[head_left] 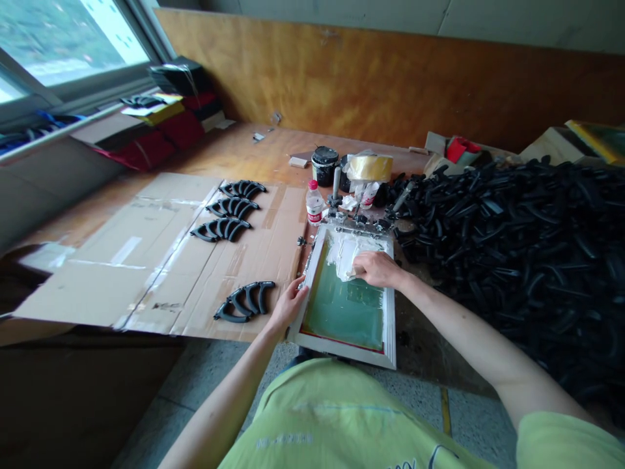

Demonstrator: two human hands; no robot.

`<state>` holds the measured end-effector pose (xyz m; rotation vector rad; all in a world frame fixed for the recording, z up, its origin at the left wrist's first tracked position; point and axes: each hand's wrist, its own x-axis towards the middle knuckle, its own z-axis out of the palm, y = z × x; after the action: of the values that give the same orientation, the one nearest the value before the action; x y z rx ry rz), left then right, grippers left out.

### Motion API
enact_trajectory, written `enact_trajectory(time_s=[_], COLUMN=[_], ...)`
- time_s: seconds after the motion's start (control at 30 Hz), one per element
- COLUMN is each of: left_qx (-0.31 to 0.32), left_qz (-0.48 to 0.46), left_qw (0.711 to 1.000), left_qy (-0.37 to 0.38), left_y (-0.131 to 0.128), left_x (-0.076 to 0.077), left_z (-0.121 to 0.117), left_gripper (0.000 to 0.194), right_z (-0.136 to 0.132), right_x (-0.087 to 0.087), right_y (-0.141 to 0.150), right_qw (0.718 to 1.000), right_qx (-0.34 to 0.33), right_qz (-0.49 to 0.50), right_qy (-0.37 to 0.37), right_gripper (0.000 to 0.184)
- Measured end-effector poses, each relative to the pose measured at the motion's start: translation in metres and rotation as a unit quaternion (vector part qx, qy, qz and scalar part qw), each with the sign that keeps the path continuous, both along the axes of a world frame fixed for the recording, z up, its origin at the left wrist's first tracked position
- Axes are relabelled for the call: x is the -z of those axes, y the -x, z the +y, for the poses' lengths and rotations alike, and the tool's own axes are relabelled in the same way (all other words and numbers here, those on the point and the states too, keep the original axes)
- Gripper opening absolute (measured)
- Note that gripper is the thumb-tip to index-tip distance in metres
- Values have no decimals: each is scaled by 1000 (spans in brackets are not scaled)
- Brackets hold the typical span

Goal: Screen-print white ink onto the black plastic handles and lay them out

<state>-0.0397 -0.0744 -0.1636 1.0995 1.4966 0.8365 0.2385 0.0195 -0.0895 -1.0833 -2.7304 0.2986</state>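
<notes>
A screen printing frame (pixel 391 326) with a white rim and green mesh lies in front of me, held by clamps along its far edge. White ink (pixel 361 240) is smeared thickly over the mesh's far part. My right hand (pixel 377 268) is closed around a white, ink-covered scraper (pixel 346 260), which rests at the near edge of the ink. At the frame's left side, my left hand (pixel 294 298) grips the rim; some of its fingers are hidden. Black curved parts (pixel 247 301) lie grouped on the cardboard (pixel 166 260) left of that hand.
Several more rows of black curved parts (pixel 229 208) lie farther back on the cardboard. A red-capped bottle (pixel 314 203), a black tub (pixel 325 166) and a yellow tape roll (pixel 370 168) stand behind the frame. A large heap of black parts (pixel 512 247) covers the right side.
</notes>
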Motion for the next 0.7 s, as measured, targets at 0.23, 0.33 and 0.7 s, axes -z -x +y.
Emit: enact_trajectory(time_s=[0.23,0.33,0.7], left_qx=[3,1,-15], left_qz=[-3,-3,-128], left_qw=[1000,1000,989], left_qy=[18,24,-75], left_y=[-2,-3,-7], left_x=[-12,-21,-135], left_z=[-1,-1,25], left_gripper=[68,69,56], right_z=[-27,-17,70], right_x=[26,17,-28], right_y=[-3,-4,-63], right_qw=[995,995,902], right_qx=[-10,15,389], right_qz=[71,86,177], right_qy=[-76,-41,-54], right_gripper=[27,18,29])
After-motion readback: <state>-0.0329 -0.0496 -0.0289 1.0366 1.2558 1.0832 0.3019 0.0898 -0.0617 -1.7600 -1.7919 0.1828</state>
